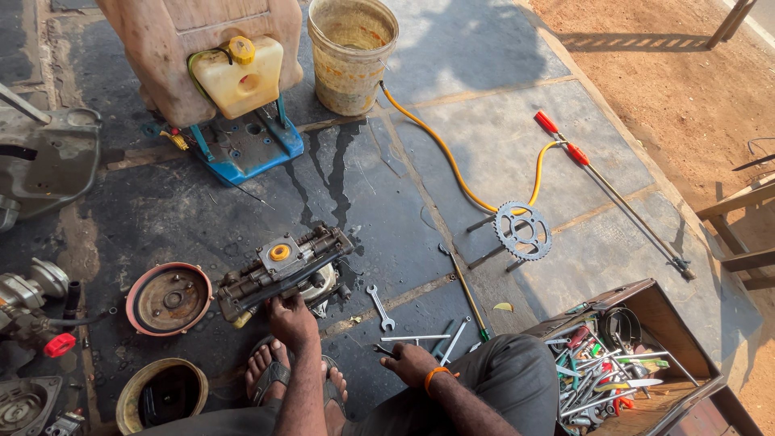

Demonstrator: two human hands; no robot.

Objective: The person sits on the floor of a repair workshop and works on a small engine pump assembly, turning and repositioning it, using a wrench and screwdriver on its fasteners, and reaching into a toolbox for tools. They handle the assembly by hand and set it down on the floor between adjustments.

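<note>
Clearly mid-strip-down, judged from the parts spread around. Squatted on the dark, wet stone floor [379,186] in sandals. Gripped the metal block [278,270] with the left hand [292,321], fingers wrapped over the dark bar along its near edge, so closed on it and pinning it to the floor. Lay just ahead of the feet, that block, yellow cap on top, with a round rusty cover [169,299] just beside it on the left.

Rested the right hand [412,363], orange band at the wrist, low on the floor among the thin loose tools [440,337]. Curled the fingers loosely near a small dark piece; could not tell whether anything was actually held. Looked like steadying with one hand and picking a tool with the other.

Called for care, by the look of it: several slim rods lying close together, a spanner [379,307] a little further out, a long screwdriver [467,295] beyond, so one piece to be pinched out without scattering the rest, and no slackening on the block meanwhile.

Elsewhere: open wooden toolbox [646,295] crammed with tools at the right, a sprocket [522,230] near a yellow hose [440,145], a bucket [351,52] at the top.
</note>
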